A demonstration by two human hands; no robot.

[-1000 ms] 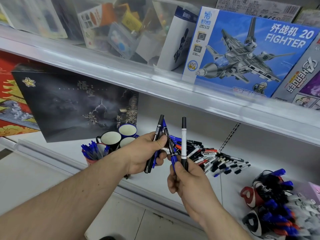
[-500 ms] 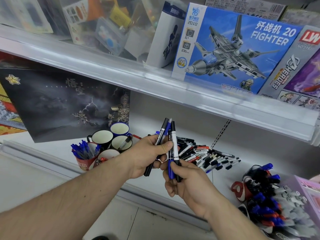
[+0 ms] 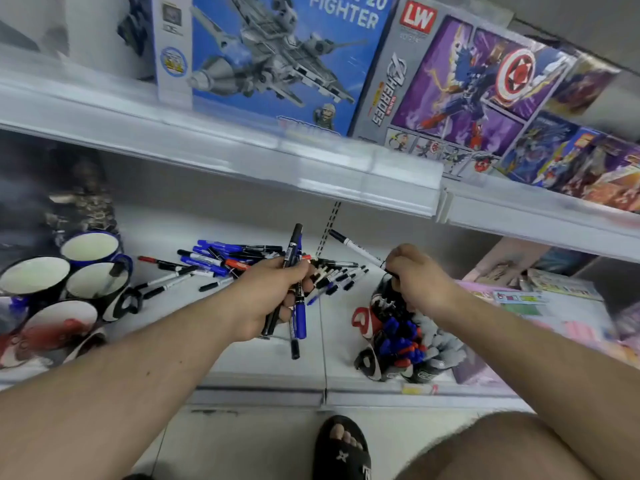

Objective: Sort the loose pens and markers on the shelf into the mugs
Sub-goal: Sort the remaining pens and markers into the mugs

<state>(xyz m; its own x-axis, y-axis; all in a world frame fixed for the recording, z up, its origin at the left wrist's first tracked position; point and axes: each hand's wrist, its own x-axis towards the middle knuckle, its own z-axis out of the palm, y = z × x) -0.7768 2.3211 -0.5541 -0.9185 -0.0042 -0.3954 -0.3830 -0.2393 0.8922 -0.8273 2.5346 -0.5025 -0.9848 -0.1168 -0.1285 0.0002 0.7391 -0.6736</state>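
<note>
Head view, writing: blue box (image 3: 273,60) on upper shelf reads "20 FIGHTER"; grey-purple box (image 3: 460,81) beside it on the right reads "LW" in a red badge and "HEROES" down the side. Print on the pen barrels too small to read.
Head view, left hand: left hand (image 3: 273,296) curled round a bundle of markers (image 3: 294,271), black and blue, tips sticking out above and below the fist; held over the lower shelf (image 3: 242,355).
Head view, right hand: right hand (image 3: 415,278) pinches one white-barrelled marker (image 3: 353,245) with a black cap, tilted up and to the left, directly above the filled mugs (image 3: 398,337).
Head view, loose pens: pile of pens and markers (image 3: 221,261) lies flat on the lower shelf between the two mug groups, partly behind the left hand.
Head view, mugs left: cluster of mugs (image 3: 90,282) at the left of the shelf; one holds a single dark pen, the rear one (image 3: 90,247) shows a bare white interior.
Head view, mugs right: crowded with blue, red and grey caps.
Head view, edges and room: upper shelf lip (image 3: 311,171) overhangs the hands; bare shelf surface in front of the pile, up to the front rail (image 3: 263,396).
Head view, surroundings: dark picture box (image 3: 69,192) stands behind the left mugs; pink items (image 3: 554,317) just right of the filled mugs; sandalled foot (image 3: 341,448) on the floor below.
</note>
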